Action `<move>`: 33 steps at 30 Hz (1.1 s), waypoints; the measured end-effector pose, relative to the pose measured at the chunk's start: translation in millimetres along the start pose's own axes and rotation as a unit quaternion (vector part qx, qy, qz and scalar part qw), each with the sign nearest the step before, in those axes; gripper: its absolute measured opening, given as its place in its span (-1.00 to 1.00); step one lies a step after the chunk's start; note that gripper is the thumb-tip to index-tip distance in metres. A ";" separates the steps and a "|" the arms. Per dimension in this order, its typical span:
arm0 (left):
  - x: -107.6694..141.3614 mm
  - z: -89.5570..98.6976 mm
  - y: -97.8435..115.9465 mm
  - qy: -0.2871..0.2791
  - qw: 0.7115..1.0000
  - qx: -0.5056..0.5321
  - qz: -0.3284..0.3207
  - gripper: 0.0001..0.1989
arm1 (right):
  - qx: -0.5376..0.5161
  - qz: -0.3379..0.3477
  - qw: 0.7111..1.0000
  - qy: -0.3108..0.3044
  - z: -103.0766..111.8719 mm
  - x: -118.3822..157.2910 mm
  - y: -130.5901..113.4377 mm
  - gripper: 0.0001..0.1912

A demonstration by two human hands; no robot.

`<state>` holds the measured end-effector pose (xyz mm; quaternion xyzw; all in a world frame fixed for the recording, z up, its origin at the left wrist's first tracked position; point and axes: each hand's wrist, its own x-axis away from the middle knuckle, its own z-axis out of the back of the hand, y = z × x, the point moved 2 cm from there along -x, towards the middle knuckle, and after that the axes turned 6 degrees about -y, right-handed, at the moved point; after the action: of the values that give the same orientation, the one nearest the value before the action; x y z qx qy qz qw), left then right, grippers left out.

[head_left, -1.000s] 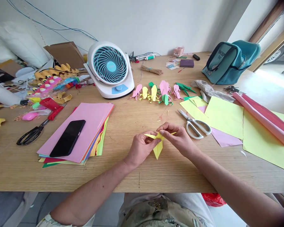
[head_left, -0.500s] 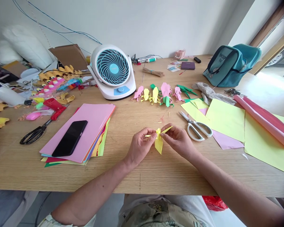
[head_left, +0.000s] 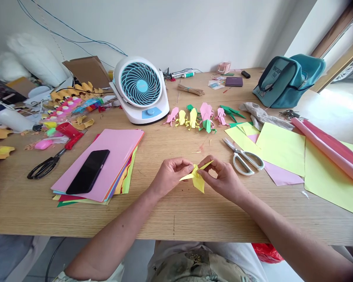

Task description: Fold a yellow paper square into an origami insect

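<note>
A folded yellow paper piece with thin points to both sides and a wider flap hanging down is held just above the wooden table. My left hand pinches its upper left part between thumb and fingers. On the other side, my right hand grips the base of the right point. Beyond both hands stands a row of folded paper figures, among them a yellow one, a large pink one and a green one. White-handled scissors lie right of my right hand.
Left of my hands, a black phone rests on stacked coloured paper, beside black-handled scissors. A white fan stands behind. Yellow sheets, a pink roll and a teal bag are on the right.
The paper piece has turned slightly; its lower flap now points more to the right and its left point shows longer. The fingers of both hands have shifted a little on it.
</note>
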<state>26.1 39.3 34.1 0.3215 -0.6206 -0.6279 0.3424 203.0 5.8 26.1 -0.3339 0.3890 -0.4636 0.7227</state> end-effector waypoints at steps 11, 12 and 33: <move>3.1 -5.9 -0.1 0.073 0.991 -0.097 -0.050 -0.91 | -0.071 -0.036 0.997 0.008 -7.8 -0.8 -1.3 -0.90; 3.7 -5.7 0.0 0.070 0.992 -0.091 -0.047 -0.90 | -0.075 -0.039 0.996 0.010 -7.7 -0.4 -0.5 -0.89; 3.5 -16.6 -9.5 0.080 0.994 -0.054 -0.058 -0.77 | -0.123 -0.048 0.991 0.029 -15.3 -0.4 5.5 -0.81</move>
<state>37.5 27.1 24.3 0.3870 -0.5368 -0.6517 0.3706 191.8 6.2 14.3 -0.4248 0.4479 -0.4556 0.6414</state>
